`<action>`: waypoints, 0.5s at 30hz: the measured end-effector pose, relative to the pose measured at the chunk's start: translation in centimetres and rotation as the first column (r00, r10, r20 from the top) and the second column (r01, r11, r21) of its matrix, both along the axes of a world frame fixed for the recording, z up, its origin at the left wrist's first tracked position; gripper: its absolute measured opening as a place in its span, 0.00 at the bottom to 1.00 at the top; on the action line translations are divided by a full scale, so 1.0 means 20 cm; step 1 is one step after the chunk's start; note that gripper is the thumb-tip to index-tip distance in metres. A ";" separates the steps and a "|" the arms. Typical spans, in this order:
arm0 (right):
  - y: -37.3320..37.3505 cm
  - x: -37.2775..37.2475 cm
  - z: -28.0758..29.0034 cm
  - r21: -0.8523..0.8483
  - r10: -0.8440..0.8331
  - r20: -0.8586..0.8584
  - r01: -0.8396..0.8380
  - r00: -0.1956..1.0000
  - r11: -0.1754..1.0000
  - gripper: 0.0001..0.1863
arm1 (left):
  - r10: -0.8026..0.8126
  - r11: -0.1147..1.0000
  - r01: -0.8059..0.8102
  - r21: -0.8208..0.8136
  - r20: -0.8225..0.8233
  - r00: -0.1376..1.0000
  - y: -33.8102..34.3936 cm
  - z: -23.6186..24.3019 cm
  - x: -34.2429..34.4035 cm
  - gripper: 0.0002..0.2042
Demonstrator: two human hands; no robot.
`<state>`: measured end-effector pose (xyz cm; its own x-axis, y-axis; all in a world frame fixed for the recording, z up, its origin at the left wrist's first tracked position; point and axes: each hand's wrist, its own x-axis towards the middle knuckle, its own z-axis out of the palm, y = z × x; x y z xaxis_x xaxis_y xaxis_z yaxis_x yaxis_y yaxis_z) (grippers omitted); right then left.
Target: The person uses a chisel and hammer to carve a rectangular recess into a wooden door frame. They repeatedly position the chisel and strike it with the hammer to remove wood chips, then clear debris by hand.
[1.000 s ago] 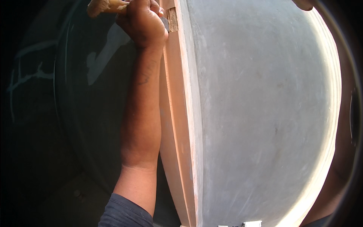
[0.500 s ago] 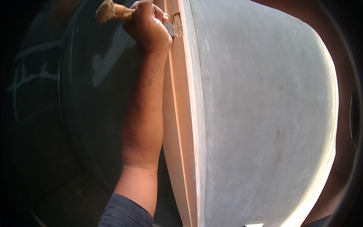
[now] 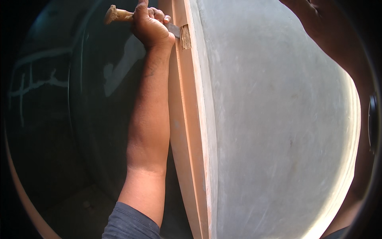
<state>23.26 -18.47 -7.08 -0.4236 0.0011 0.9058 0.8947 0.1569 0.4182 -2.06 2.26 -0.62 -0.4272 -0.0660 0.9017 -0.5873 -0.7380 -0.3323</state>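
My left hand (image 3: 153, 28) is closed round a chisel, its pale wooden handle (image 3: 119, 15) with a frayed end jutting out to the left and its flat metal blade (image 3: 173, 30) reaching right to a rough, rectangular cut (image 3: 185, 36) in a long wooden frame (image 3: 189, 131). The blade's tip is at the left edge of that cut. My right hand (image 3: 306, 14) is at the top right, over the grey surface, its fingers mostly cropped by the picture's edge, so I cannot see whether it holds anything.
A smooth grey plastered surface (image 3: 278, 131) runs along the right of the wooden frame, with a bright curved rim at its far side. On the left is a dark glossy surface (image 3: 71, 151) with pale reflections.
My right hand and arm have come down further into view at the top right. My left hand stays on the chisel at the cut, shifting only slightly in the picture.
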 end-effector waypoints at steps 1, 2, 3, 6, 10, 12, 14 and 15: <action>0.00 0.02 -0.04 0.019 -0.025 -0.038 0.026 0.999 0.999 0.19 | 0.005 1.000 -0.005 -0.005 0.003 1.000 0.01 0.02 0.02 0.29; -0.01 0.06 -0.07 0.032 -0.043 -0.069 0.045 0.997 0.998 0.19 | 0.014 1.000 -0.013 -0.010 0.009 1.000 0.02 0.03 0.04 0.29; -0.01 0.09 -0.10 0.044 -0.050 -0.086 0.054 0.995 0.998 0.20 | -0.016 1.000 0.016 -0.020 -0.004 1.000 0.04 0.03 0.04 0.29; -0.02 0.17 -0.15 0.071 -0.041 -0.128 0.050 0.991 0.996 0.20 | -0.050 0.999 0.050 -0.011 0.007 0.999 0.02 0.00 0.09 0.29; -0.01 0.21 -0.17 0.083 -0.026 -0.152 0.039 0.988 0.996 0.20 | -0.074 0.997 0.075 -0.027 0.046 0.996 0.01 0.01 0.08 0.28; 0.01 0.20 -0.17 0.086 -0.009 -0.154 0.023 0.988 0.996 0.20 | -0.054 0.998 0.055 -0.021 0.047 0.997 0.01 0.01 0.06 0.28; 0.00 0.21 -0.18 0.094 -0.006 -0.167 0.022 0.986 0.995 0.20 | -0.069 0.997 0.071 -0.019 0.049 0.996 0.01 0.01 0.06 0.28; 0.00 0.21 -0.19 0.097 -0.007 -0.170 0.024 0.985 0.995 0.20 | -0.088 0.996 0.090 -0.022 0.061 0.994 0.00 0.02 0.05 0.29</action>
<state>27.43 -18.47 -10.83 -0.2645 -0.0864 0.9605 0.9559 0.1082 0.2729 -1.04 2.31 -0.24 -0.4837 -0.0038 0.8752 -0.6306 -0.6920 -0.3515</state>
